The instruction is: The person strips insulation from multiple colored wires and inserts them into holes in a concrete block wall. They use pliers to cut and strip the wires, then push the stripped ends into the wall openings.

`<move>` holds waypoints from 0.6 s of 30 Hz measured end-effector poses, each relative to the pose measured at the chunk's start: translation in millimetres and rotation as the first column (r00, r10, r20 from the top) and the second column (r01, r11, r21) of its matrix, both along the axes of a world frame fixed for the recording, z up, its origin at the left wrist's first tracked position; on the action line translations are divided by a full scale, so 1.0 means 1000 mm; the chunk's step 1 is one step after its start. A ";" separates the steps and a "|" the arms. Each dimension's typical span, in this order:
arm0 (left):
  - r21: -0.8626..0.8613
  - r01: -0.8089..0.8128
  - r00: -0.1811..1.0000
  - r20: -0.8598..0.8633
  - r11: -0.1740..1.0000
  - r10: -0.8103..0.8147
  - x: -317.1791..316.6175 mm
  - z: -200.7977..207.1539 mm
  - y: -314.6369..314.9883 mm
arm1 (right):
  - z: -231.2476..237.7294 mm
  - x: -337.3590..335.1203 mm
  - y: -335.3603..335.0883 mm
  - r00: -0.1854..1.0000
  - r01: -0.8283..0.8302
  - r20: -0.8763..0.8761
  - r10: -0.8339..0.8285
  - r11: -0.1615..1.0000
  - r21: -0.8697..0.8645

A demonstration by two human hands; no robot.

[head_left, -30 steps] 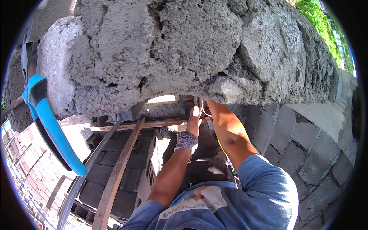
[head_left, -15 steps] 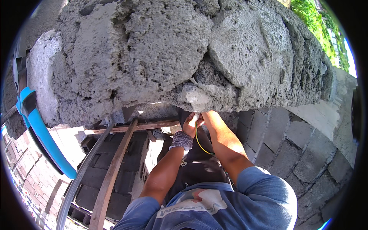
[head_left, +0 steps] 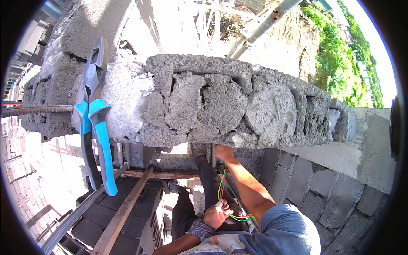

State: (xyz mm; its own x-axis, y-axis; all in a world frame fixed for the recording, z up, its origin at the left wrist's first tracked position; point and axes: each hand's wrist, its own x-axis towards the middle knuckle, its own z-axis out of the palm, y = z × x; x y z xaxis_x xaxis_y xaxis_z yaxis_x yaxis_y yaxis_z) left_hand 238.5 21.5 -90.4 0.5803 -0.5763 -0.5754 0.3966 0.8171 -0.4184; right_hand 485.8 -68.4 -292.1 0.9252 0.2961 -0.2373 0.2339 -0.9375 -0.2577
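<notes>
Several thin electrical wires [head_left: 221,183], green, yellow and red, run down from the near side of the rough concrete-block wall [head_left: 221,102] toward my body. My right hand [head_left: 223,152] is closed on them just below the wall's near edge, which partly hides its fingertips. Lower and closer to my body, my left hand [head_left: 217,213] pinches the same wires between thumb and fingers. From there they loop off to the right past my right forearm. A pair of pliers [head_left: 97,123] with blue and black handles rests on the wall's left part, touched by neither hand.
A wooden plank [head_left: 123,210] and a metal pipe [head_left: 78,212] slant below the wall on the left, over stacked dark blocks [head_left: 102,212]. Reinforcing bar [head_left: 38,110] sticks out at far left. A block wall [head_left: 335,191] stands at right, with greenery [head_left: 335,68] beyond.
My left hand has come down and back toward my body, away from my right hand, drawing more wire into sight. The view has shifted, showing the wall smaller and the pliers whole.
</notes>
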 end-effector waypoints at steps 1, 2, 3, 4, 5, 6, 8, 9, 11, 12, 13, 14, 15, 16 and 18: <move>-0.041 -0.023 1.000 0.016 0.999 0.024 0.003 0.002 0.002 | 0.008 0.004 0.006 0.994 -0.014 -0.108 0.008 0.999 -0.052; -0.019 0.033 0.999 0.042 0.999 -0.032 0.006 0.003 0.004 | 0.015 0.008 0.011 0.957 0.055 -0.275 -0.095 0.987 -0.149; 0.038 0.058 0.998 0.035 0.998 -0.060 0.009 0.002 0.003 | 0.022 0.015 0.013 0.936 0.038 -0.339 -0.095 0.984 -0.172; 0.053 0.072 0.994 0.080 0.996 -0.076 0.009 0.003 0.002 | 0.028 0.020 0.013 0.943 0.025 -0.326 -0.074 0.988 -0.152; 0.016 -0.019 0.984 0.179 1.000 0.016 0.009 0.004 0.001 | 0.033 0.025 0.013 0.972 0.057 -0.220 -0.087 0.989 -0.138; 0.072 0.018 0.996 0.085 0.997 -0.024 0.008 0.005 -0.001 | 0.037 0.029 0.012 0.954 0.087 -0.275 -0.117 0.989 -0.119; 0.120 0.066 0.996 0.059 0.991 -0.073 0.006 0.006 -0.003 | 0.040 0.032 0.009 0.923 0.252 -0.265 -0.280 0.958 -0.136; 0.131 0.120 0.993 -0.002 0.984 -0.120 0.004 0.007 -0.006 | 0.041 0.032 0.008 0.947 0.198 -0.235 -0.217 0.975 -0.102; 0.110 0.163 0.986 0.028 0.981 -0.167 0.002 0.007 -0.009 | 0.039 0.030 0.007 0.948 0.061 -0.293 -0.121 0.976 -0.208; 0.121 0.190 0.981 0.016 0.974 -0.194 0.002 0.006 -0.011 | 0.037 0.028 0.006 0.953 0.081 -0.273 -0.134 0.977 -0.196; 0.108 0.166 0.985 0.030 0.980 -0.170 0.000 0.005 -0.013 | 0.036 0.026 0.005 0.948 0.068 -0.290 -0.128 0.976 -0.206; 0.092 0.148 0.987 0.049 0.985 -0.153 -0.002 0.004 -0.014 | 0.034 0.024 0.005 0.956 0.054 -0.274 -0.099 0.984 -0.168; 0.058 0.112 0.989 0.089 0.992 -0.117 -0.004 0.003 -0.015 | 0.033 0.023 0.004 0.944 0.090 -0.296 -0.148 0.976 -0.200; 0.060 0.136 0.987 0.073 0.989 -0.140 -0.006 0.003 -0.016 | 0.032 0.022 0.004 0.941 0.126 -0.289 -0.176 0.975 -0.184; 0.052 0.142 0.985 0.090 0.988 -0.147 -0.007 0.003 -0.016 | 0.031 0.021 0.003 0.936 0.178 -0.278 -0.218 0.971 -0.162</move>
